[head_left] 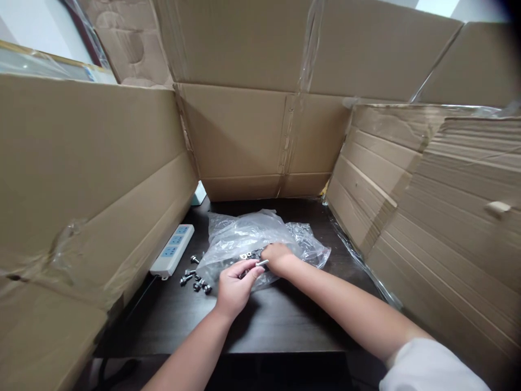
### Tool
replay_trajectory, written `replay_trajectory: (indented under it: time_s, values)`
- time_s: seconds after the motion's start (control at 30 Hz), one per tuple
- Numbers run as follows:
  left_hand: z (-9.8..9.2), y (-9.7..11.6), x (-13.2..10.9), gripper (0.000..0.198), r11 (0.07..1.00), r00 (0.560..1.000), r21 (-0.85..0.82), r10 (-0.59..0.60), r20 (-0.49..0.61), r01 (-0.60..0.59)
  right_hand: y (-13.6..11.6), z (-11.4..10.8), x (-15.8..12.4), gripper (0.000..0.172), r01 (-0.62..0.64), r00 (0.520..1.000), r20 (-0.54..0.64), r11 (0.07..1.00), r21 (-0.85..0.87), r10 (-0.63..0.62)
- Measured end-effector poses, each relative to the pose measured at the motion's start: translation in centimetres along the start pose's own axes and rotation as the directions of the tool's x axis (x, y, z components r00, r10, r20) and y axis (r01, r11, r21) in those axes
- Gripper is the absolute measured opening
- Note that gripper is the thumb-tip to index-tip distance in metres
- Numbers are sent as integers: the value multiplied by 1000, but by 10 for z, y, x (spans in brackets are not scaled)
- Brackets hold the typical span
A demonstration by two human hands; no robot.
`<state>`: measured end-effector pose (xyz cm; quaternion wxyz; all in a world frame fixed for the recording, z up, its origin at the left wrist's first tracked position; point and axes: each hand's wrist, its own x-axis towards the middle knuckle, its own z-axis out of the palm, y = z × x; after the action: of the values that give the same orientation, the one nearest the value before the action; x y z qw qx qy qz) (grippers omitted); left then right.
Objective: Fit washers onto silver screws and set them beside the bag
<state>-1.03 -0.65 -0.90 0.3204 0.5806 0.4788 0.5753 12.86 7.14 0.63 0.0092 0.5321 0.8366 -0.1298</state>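
Left hand point(234, 288) pinching a slim silvery metal bolt point(262, 263) at a clear crinkled plastic bag point(244, 233), right hand point(279, 259) just beside, grip hidden, white blue-socketed power strip point(173, 252), markings unreadable from here

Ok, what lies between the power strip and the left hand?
In the head view, loose bolts on the dark table, plus the left edge of the plastic bag, lie between the power strip and the left hand.
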Motion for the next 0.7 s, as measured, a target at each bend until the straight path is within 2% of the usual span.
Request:
replay_trajectory:
  time_s: [0.1, 0.2, 0.33, 0.43, 0.47, 0.5, 0.57, 0.63, 0.7]
  values:
    - [1, -2, 0, 12, 997, 996, 73, 39, -78, -33, 4, 6, -13, 23, 22, 982, -184, 943, 331, 42]
    - [2, -5, 0, 11, 989, 990, 123, 96, -99, -84, 0, 15, -29, 34, 127, 945, -315, 786, 605, 90]
    - [4, -8, -1, 12, 977, 987, 166, 150, -66, -137, -13, 24, -45, 36, 238, 906, -387, 553, 799, 169]
    - [3, -9, -1, 10, 971, 983, 185, 165, -75, -149, -21, 26, -51, 28, 320, 868, -414, 330, 888, 274]
    - [3, -8, -1, 10, 970, 983, 191, 167, -77, -150, -22, 27, -51, 25, 346, 850, -431, 294, 891, 304]
    - [3, -8, -1, 9, 970, 983, 195, 165, -74, -148, -23, 28, -51, 21, 371, 827, -461, 303, 878, 323]
    - [3, -7, 0, 9, 972, 987, 195, 147, -59, -133, -24, 31, -51, 16, 418, 758, -570, 434, 798, 318]
    - [4, -6, 0, 8, 980, 993, 177, 106, -61, -94, -24, 34, -52, 17, 468, 662, -702, 586, 661, 262]
    - [4, -5, -1, 9, 988, 996, 145, 59, -70, -48, -24, 37, -52, 19, 509, 571, -801, 686, 519, 182]
